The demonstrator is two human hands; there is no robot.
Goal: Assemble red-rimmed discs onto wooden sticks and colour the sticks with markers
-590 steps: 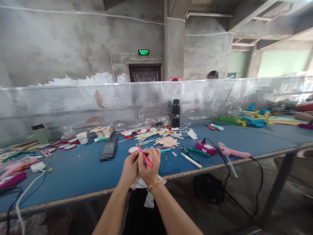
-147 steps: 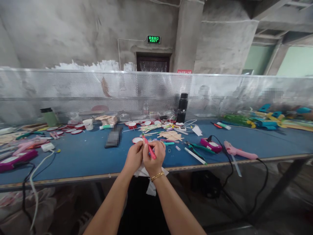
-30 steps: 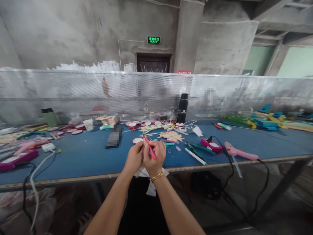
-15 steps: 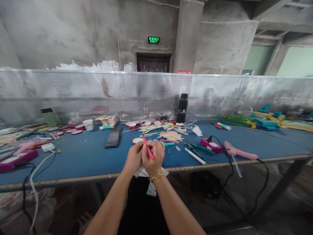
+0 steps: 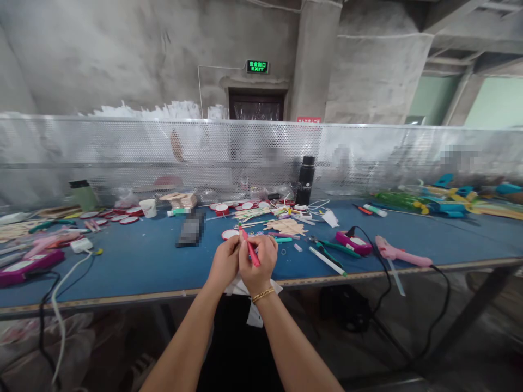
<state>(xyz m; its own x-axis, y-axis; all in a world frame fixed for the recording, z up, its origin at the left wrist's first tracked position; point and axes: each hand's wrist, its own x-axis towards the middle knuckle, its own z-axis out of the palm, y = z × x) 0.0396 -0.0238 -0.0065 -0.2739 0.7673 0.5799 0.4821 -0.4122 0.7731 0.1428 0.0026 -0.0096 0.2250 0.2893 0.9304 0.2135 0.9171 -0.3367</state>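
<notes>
Just over the near edge of the table, my two hands are close together. My right hand (image 5: pixel 258 261), with a gold bracelet at the wrist, is closed around a pinkish-red pen-shaped tool (image 5: pixel 252 253). The tool slants away from me, its green end up and to the left. Beside it, my left hand (image 5: pixel 224 261) is closed with the thumb and fingers pinched; anything between them is hidden. Beyond the hands lie a white disc with a red rim (image 5: pixel 229 234), wooden sticks (image 5: pixel 286 226) and a teal pen (image 5: pixel 283 240).
Pliers (image 5: pixel 327 251), a white marker (image 5: pixel 327 261), a purple device (image 5: pixel 353 243) and a pink glue gun (image 5: pixel 402 254) lie right. A phone (image 5: pixel 190 231) and paper cup (image 5: pixel 148 208) sit left. A black bottle (image 5: pixel 305 182) stands before the perforated metal screen (image 5: pixel 265 147).
The hands stay nearly in place. My right hand and the pinkish-red tool have shifted very slightly right.
</notes>
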